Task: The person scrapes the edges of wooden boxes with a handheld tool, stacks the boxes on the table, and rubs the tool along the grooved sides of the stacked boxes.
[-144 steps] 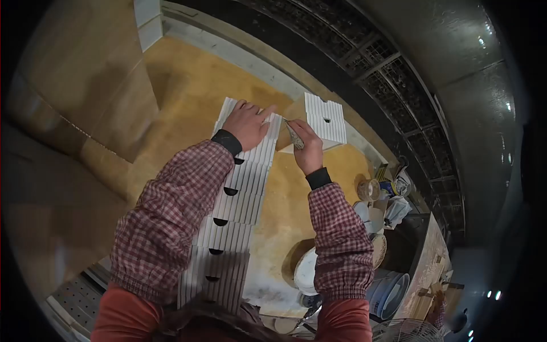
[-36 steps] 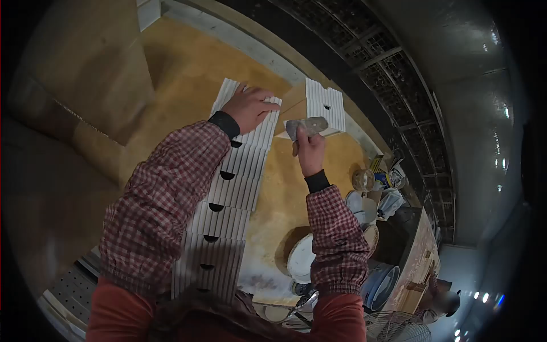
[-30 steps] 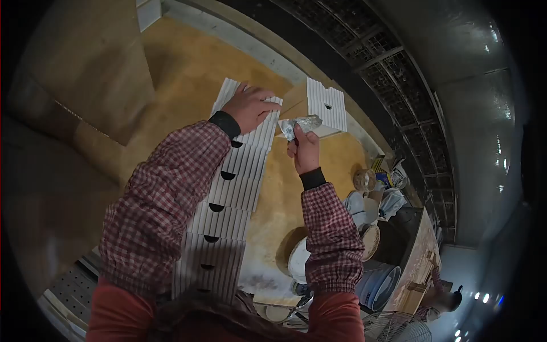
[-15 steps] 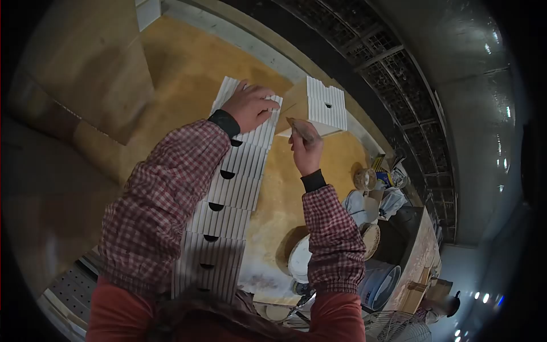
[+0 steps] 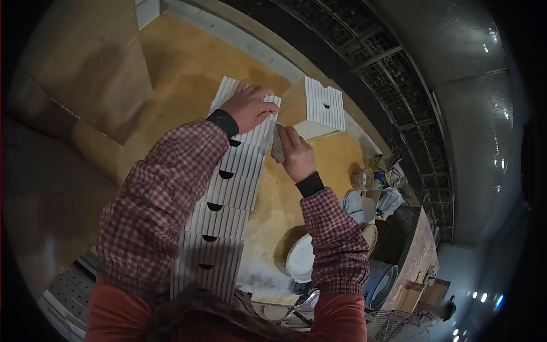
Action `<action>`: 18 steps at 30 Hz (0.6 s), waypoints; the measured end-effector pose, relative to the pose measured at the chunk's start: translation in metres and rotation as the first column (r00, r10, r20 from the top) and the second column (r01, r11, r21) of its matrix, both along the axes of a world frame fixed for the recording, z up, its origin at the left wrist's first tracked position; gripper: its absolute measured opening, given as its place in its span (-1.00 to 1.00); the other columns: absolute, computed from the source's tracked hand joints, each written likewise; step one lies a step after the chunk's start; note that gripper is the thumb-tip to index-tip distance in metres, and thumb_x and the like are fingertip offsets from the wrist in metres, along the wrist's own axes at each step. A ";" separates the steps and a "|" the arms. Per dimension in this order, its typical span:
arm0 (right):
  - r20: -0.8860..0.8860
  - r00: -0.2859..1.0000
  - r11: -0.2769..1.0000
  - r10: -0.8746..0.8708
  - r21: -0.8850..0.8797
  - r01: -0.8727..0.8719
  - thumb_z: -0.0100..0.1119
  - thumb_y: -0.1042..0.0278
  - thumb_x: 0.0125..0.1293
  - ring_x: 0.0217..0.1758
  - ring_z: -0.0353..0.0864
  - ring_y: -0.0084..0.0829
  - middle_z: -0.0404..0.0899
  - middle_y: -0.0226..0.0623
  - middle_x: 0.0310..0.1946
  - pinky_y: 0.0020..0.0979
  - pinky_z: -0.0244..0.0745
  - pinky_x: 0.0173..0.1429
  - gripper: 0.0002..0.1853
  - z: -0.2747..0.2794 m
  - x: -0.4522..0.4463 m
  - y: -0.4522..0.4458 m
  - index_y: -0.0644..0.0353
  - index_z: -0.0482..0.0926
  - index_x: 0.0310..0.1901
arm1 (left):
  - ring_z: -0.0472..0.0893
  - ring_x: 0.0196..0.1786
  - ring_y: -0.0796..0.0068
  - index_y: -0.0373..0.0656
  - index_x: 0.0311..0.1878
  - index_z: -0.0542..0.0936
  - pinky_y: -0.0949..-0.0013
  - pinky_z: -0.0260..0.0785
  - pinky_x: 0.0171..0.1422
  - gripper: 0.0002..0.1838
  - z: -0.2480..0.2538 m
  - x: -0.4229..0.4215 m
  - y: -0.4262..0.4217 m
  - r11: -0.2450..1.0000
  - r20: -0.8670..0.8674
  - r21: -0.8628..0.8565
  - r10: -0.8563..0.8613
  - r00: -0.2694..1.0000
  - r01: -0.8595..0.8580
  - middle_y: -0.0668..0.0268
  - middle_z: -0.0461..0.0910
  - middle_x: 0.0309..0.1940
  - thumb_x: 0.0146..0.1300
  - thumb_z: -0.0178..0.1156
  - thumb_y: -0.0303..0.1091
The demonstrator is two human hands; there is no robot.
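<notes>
Head view: a row of white grooved panels [image 5: 231, 181] lay on the worktable [image 5: 196, 62]. The left hand [image 5: 249, 109], fingers slightly apart, rested on its far end; the right hand [image 5: 298, 157] was clamped on a scraper [image 5: 278, 146] beside the row's edge.

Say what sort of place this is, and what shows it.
Probably a workshop or small factory that finishes furniture parts: white ribbed fronts with dark cutouts line up on the worktop, the right hand holds a scraper-like tool, and a bluish bucket stands nearby.
</notes>
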State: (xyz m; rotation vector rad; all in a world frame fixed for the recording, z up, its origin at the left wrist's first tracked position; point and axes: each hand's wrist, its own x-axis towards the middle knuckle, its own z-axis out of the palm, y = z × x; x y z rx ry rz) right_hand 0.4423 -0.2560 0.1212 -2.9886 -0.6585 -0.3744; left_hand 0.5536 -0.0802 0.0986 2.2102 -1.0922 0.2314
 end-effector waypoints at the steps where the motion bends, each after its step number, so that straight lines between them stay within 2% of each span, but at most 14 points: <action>1: 0.015 1.000 0.989 -0.027 0.143 0.024 0.11 0.63 -0.11 -0.19 0.54 -0.12 0.43 -0.19 -0.04 -0.30 0.49 -0.15 -0.51 0.002 -0.001 -0.002 0.27 0.44 -0.01 | 0.32 0.18 0.29 0.07 -0.24 0.58 -0.10 -0.13 0.37 -0.88 0.000 0.000 0.000 1.000 -0.006 0.007 0.000 1.000 0.000 0.30 0.39 0.04 0.15 0.13 -0.33; 2: 0.015 1.000 0.990 -0.025 0.141 0.022 0.11 0.63 -0.11 -0.19 0.54 -0.12 0.43 -0.19 -0.04 -0.30 0.49 -0.15 -0.51 0.003 0.000 -0.004 0.27 0.44 -0.01 | 0.32 0.18 0.29 0.07 -0.24 0.58 -0.10 -0.13 0.37 -0.88 0.000 0.001 0.001 1.000 -0.005 0.005 0.002 1.000 -0.002 0.30 0.39 0.04 0.15 0.13 -0.33; 4: 0.017 0.998 0.923 -0.058 0.382 0.047 0.10 0.68 -0.12 -0.13 0.54 -0.12 0.45 -0.19 -0.03 -0.33 0.48 -0.10 -0.52 0.007 0.004 -0.005 0.24 0.48 -0.04 | 0.32 0.19 0.29 0.09 -0.17 0.56 -0.10 -0.13 0.38 -0.81 0.000 0.001 0.002 0.999 -0.006 -0.001 -0.033 0.999 0.033 0.30 0.40 0.02 0.13 0.15 -0.36; 5: -0.008 0.998 0.918 -0.067 0.390 0.065 0.05 0.70 -0.11 -0.11 0.52 -0.15 0.43 -0.23 -0.04 -0.27 0.47 -0.08 -0.53 0.008 0.005 -0.005 0.25 0.48 -0.05 | 0.32 0.19 0.29 0.09 -0.17 0.56 -0.10 -0.13 0.38 -0.81 0.000 0.001 0.001 0.999 -0.008 -0.003 -0.034 0.999 0.034 0.30 0.40 0.02 0.13 0.15 -0.36; 8: -0.106 0.994 0.939 -0.011 0.341 0.047 0.05 0.71 -0.11 -0.10 0.51 -0.14 0.43 -0.23 -0.01 -0.28 0.47 -0.08 -0.51 0.005 0.012 -0.006 0.25 0.47 -0.03 | 0.33 0.17 0.29 0.02 -0.07 0.49 0.03 -0.05 0.33 -0.71 0.005 0.000 0.003 0.998 -0.054 -0.049 -0.037 0.998 0.034 0.28 0.40 0.02 0.09 0.16 -0.40; 9: -0.051 0.999 0.944 0.012 0.329 0.006 0.05 0.71 -0.10 -0.11 0.52 -0.12 0.43 -0.24 0.01 -0.28 0.48 -0.09 -0.51 0.006 0.012 -0.005 0.23 0.47 -0.02 | 0.33 0.17 0.29 0.02 -0.07 0.49 0.03 -0.05 0.33 -0.71 0.005 0.001 0.002 0.998 -0.055 -0.048 -0.036 0.998 0.033 0.28 0.40 0.02 0.09 0.16 -0.40; 12: -0.062 0.995 0.954 0.077 0.296 -0.056 0.05 0.70 -0.09 -0.13 0.53 -0.11 0.44 -0.25 0.00 -0.29 0.48 -0.10 -0.52 0.013 0.013 -0.012 0.20 0.49 -0.03 | 0.34 0.17 0.28 0.01 -0.08 0.49 0.05 -0.04 0.32 -0.70 0.004 0.000 0.002 0.998 -0.058 -0.061 -0.021 0.998 0.017 0.26 0.41 0.02 0.07 0.16 -0.40; 14: -0.049 0.996 0.944 0.070 0.326 -0.051 0.08 0.70 -0.11 -0.11 0.54 -0.13 0.47 -0.24 -0.03 -0.32 0.48 -0.08 -0.52 0.012 0.015 -0.014 0.20 0.51 -0.04 | 0.35 0.16 0.27 0.02 -0.09 0.49 0.07 -0.03 0.31 -0.72 0.002 0.001 0.002 0.998 -0.005 -0.066 -0.013 1.000 0.012 0.25 0.41 0.02 0.08 0.16 -0.40; 16: -0.067 0.998 0.892 0.018 0.452 0.014 0.12 0.70 -0.14 -0.09 0.54 -0.14 0.50 -0.22 -0.05 -0.35 0.48 -0.05 -0.52 0.011 0.017 -0.013 0.22 0.52 -0.06 | 0.35 0.16 0.27 0.02 -0.10 0.49 0.07 -0.03 0.31 -0.73 0.003 0.001 0.002 0.998 -0.004 -0.060 -0.011 1.000 0.011 0.25 0.41 0.01 0.08 0.16 -0.40; 18: -0.079 0.997 0.891 0.026 0.454 0.012 0.12 0.71 -0.15 -0.09 0.54 -0.14 0.50 -0.20 -0.06 -0.35 0.47 -0.05 -0.52 0.010 0.018 -0.012 0.22 0.52 -0.07 | 0.35 0.16 0.26 0.03 -0.12 0.50 0.08 -0.02 0.31 -0.74 0.002 0.001 0.002 0.999 -0.004 -0.051 -0.011 1.000 0.010 0.25 0.41 0.01 0.08 0.15 -0.40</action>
